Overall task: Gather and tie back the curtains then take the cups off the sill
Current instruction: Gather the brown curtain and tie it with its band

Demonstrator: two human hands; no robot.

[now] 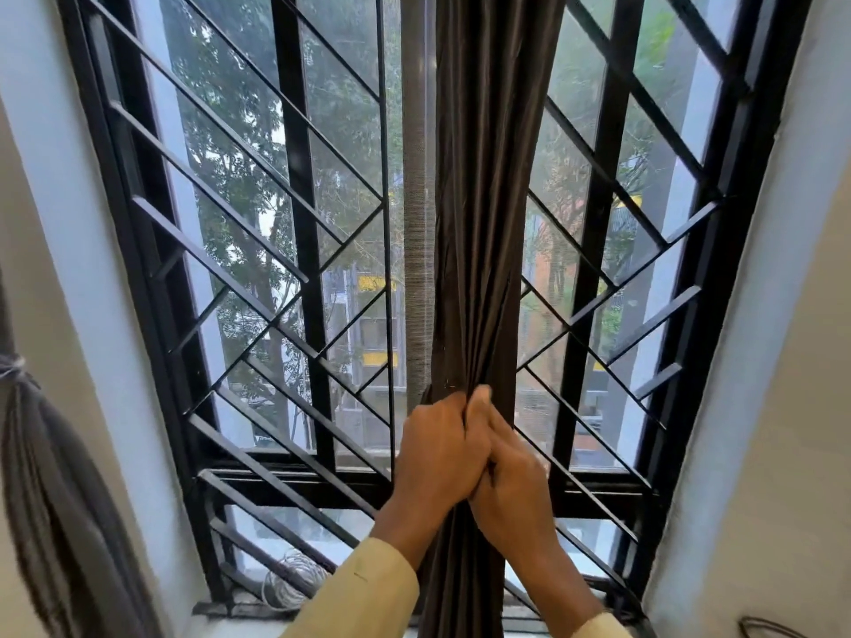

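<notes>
A dark brown curtain (pixel 483 200) hangs down the middle of the window, bunched into a narrow bundle. My left hand (pixel 437 453) and my right hand (pixel 511 481) grip that bundle side by side at about sill height, fingers curled round the folds. Below the hands the curtain falls on between my forearms. At the far left a second grey curtain (pixel 55 499) hangs gathered, tied with a pale cord (pixel 14 366). No cups show in this view; the sill (pixel 239 607) is mostly hidden by my arms.
A black metal window grille (pixel 285 250) with slanted bars covers the glass behind the curtain. A coil of white wire (pixel 290 580) lies on the sill at lower left. White walls flank the window recess on both sides.
</notes>
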